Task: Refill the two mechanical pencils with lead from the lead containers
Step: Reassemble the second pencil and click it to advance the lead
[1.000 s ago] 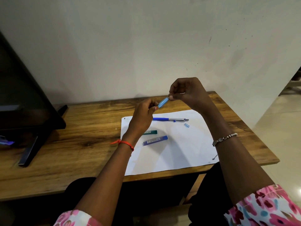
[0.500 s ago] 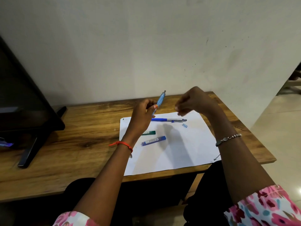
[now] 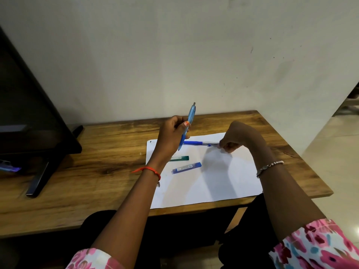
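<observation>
Left hand [image 3: 172, 136] grips light-blue pencil [image 3: 190, 121] mid-barrel, near-upright, tip down. Right hand [image 3: 240, 136] curled at metal end of dark-blue pencil [image 3: 196, 143], near far edge of paper [image 3: 213, 183]; can't tell if it's holding anything.

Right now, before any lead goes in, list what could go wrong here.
1. The left hand holds the light blue pencil tilted, metal end up. Tipping it further might spill whatever lead is inside.
2. The right hand, curled, sits at the end of the dark blue pencil lying on the paper. A nudge could roll it away.
</observation>
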